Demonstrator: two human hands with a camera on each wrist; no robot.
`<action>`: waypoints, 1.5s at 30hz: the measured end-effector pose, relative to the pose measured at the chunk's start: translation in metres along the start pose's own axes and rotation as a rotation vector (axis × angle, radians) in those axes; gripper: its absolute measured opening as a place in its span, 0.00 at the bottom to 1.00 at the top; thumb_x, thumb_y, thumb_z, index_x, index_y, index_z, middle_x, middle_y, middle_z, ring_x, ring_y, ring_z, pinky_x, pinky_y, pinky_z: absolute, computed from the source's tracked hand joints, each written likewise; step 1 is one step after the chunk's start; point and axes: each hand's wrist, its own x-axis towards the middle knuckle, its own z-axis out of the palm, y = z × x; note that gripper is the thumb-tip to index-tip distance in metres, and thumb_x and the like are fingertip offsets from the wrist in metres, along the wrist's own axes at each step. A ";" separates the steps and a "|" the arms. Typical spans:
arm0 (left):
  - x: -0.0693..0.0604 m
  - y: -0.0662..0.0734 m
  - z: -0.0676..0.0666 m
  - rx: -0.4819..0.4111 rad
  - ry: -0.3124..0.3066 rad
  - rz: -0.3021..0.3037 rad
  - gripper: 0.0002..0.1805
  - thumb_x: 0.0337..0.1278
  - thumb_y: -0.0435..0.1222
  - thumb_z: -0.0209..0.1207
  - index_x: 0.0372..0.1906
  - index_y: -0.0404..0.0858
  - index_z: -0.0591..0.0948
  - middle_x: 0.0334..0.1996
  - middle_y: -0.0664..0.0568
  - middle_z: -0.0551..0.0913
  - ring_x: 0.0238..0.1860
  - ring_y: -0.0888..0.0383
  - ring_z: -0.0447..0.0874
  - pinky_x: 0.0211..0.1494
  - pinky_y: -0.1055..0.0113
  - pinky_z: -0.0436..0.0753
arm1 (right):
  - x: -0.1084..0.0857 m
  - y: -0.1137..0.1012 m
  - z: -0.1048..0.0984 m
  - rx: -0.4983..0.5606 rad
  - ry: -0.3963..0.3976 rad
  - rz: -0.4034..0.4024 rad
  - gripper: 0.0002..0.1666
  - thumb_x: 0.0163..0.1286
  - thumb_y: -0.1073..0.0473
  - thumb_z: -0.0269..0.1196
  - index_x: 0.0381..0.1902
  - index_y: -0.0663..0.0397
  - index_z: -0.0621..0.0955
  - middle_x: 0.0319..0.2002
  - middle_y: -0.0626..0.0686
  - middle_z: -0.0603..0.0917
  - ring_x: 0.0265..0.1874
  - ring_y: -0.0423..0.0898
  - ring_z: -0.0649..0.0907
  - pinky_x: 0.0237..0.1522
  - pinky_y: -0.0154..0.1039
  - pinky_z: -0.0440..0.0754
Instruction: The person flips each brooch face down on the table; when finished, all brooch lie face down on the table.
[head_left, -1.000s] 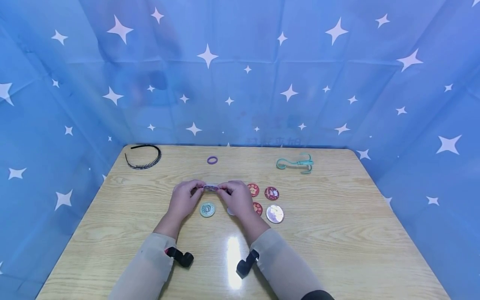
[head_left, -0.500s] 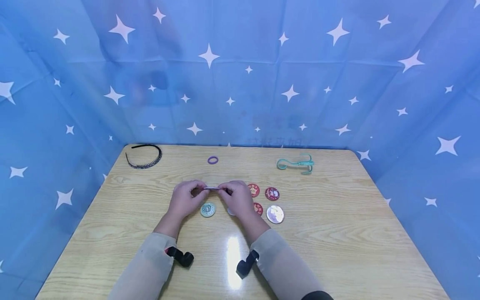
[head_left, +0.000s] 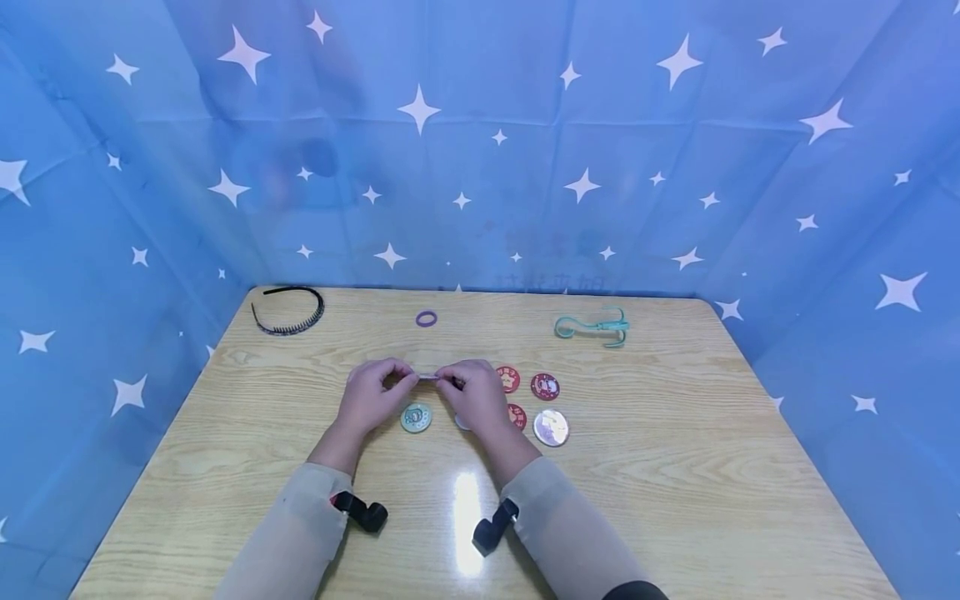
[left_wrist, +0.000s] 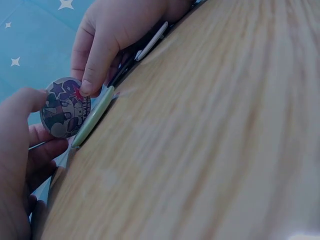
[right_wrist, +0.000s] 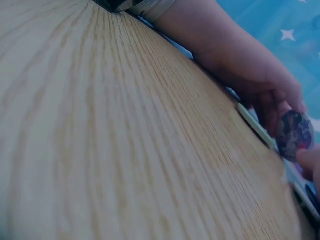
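Badge [left_wrist: 61,114] in both hands' [head_left: 372,392] [head_left: 477,394] seemingly tight fingers [left_wrist: 101,61]

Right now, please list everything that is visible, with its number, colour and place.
Table: 1, pale wood, foreground
Backdrop: 1, blue with white stars, behind table
Headband: 1, black, far left corner
Ring: 1, purple, far side, right of headband
Hooked item: 1, teal, right of ring
Held badge: 1, multicoloured, above table
Mint badge: 1, green, nearer than held badge
Half-hidden badge: 1, pale, right of mint badge
Red badges: 3, red, further right
Shiny badge: 1, pale, right of nearest red
Wrist cameras: 2, black, one per wrist
Dark object: 1, black, bottom edge
Sleeves: 2, grey, forearms
Left hand, right hand: 2, bare, pinching held badge
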 end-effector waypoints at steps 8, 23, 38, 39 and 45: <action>0.002 -0.001 0.001 0.008 -0.010 0.008 0.07 0.66 0.46 0.71 0.41 0.48 0.89 0.41 0.57 0.90 0.50 0.51 0.82 0.69 0.45 0.67 | 0.000 0.002 0.001 -0.010 -0.016 0.026 0.10 0.64 0.50 0.80 0.42 0.41 0.94 0.38 0.41 0.91 0.49 0.46 0.85 0.57 0.45 0.81; 0.000 -0.001 0.000 0.033 -0.047 0.027 0.14 0.60 0.49 0.76 0.45 0.47 0.89 0.47 0.55 0.90 0.55 0.49 0.82 0.69 0.43 0.66 | -0.001 0.001 -0.001 -0.042 -0.136 0.063 0.20 0.67 0.34 0.74 0.50 0.34 0.93 0.47 0.38 0.91 0.63 0.53 0.80 0.68 0.53 0.73; 0.000 -0.004 0.000 0.091 -0.080 0.048 0.17 0.56 0.46 0.80 0.47 0.46 0.89 0.49 0.55 0.90 0.58 0.48 0.80 0.67 0.42 0.67 | 0.001 0.002 0.001 -0.133 -0.160 0.028 0.17 0.65 0.41 0.78 0.49 0.37 0.93 0.54 0.38 0.90 0.63 0.51 0.81 0.70 0.52 0.72; 0.000 -0.004 0.000 0.091 -0.080 0.049 0.17 0.56 0.46 0.80 0.47 0.46 0.89 0.50 0.55 0.90 0.58 0.48 0.80 0.67 0.43 0.67 | 0.001 0.001 0.001 -0.139 -0.160 0.023 0.17 0.65 0.41 0.78 0.49 0.37 0.93 0.54 0.38 0.90 0.63 0.51 0.81 0.69 0.52 0.72; -0.001 -0.003 0.001 0.056 -0.067 0.065 0.16 0.54 0.43 0.81 0.46 0.46 0.90 0.50 0.55 0.91 0.57 0.48 0.81 0.68 0.42 0.67 | -0.001 -0.001 0.000 -0.163 -0.166 0.015 0.17 0.67 0.42 0.77 0.50 0.38 0.93 0.55 0.39 0.90 0.64 0.53 0.81 0.70 0.54 0.72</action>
